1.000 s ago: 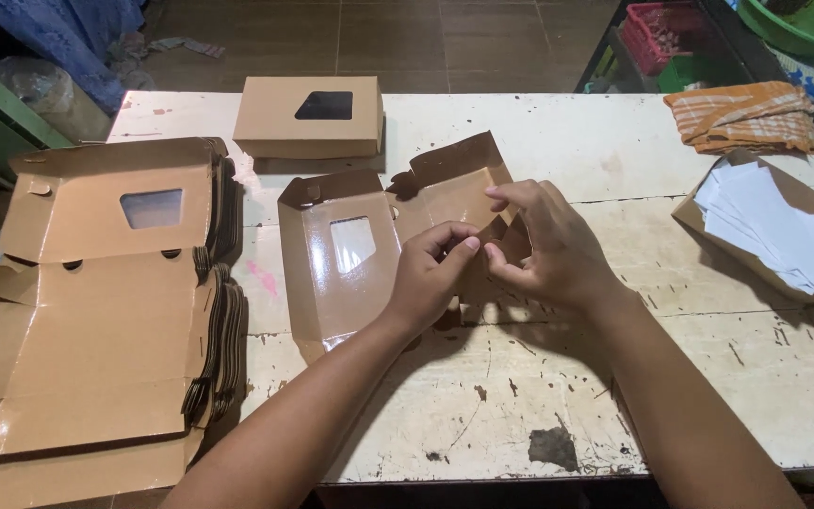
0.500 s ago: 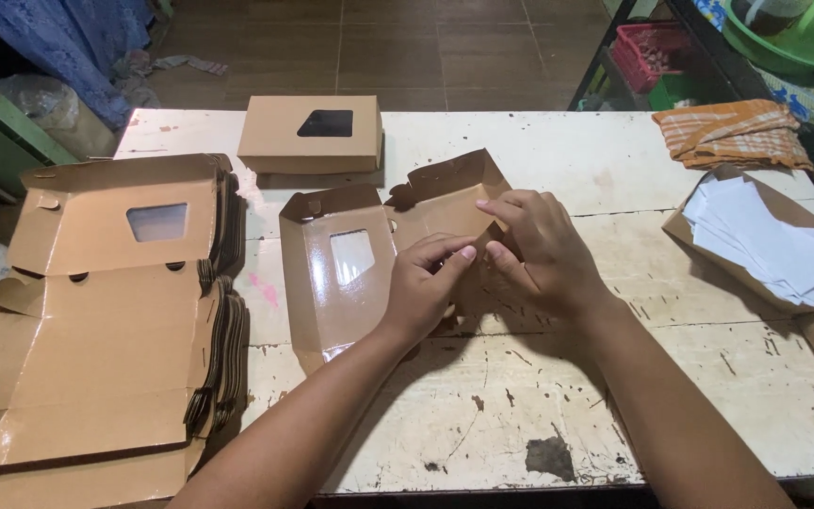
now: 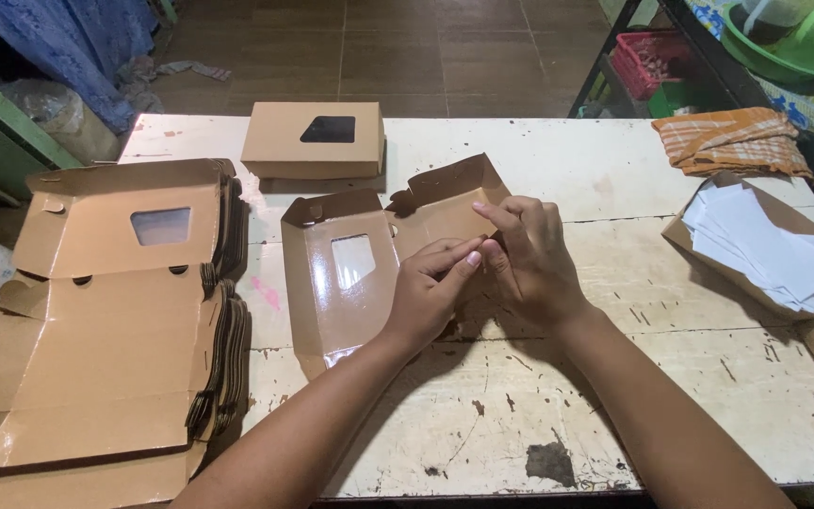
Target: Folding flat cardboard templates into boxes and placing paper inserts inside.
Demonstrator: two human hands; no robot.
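Head view, table from above:

- Window box blank (image 3: 350, 273): brown card, half folded, lying open at the middle of the white table (image 3: 614, 179). Its glossy inner face is up, with a clear square window near the centre and flaps raised at the far edge.
- Left hand (image 3: 431, 297): fingers curled, thumb and forefinger pinching a flap on the blank's right side. What lies under the palm is hidden.
- Right hand (image 3: 529, 259): fingers bent, tips meeting those of the left hand over the same flap. It presses or pinches card, and the exact grip cannot be told.
- Step in hand, as judged: folding and locking a side flap of the blank, with the box walls not yet all stood up.
- Next move, as judged: calls for steady pressure along the crease and a tab lined up squarely with its slot, since thin card buckles easily.
- Finished box (image 3: 313, 141): closed, with a dark window on its lid, at the far edge of the table, apart from the hands.
- Stack of flat blanks (image 3: 115, 320): on the left, overhanging the table edge.
- Tray of white paper sheets (image 3: 765, 250): right side.
- Orange cloth (image 3: 727, 141): folded, far right corner.
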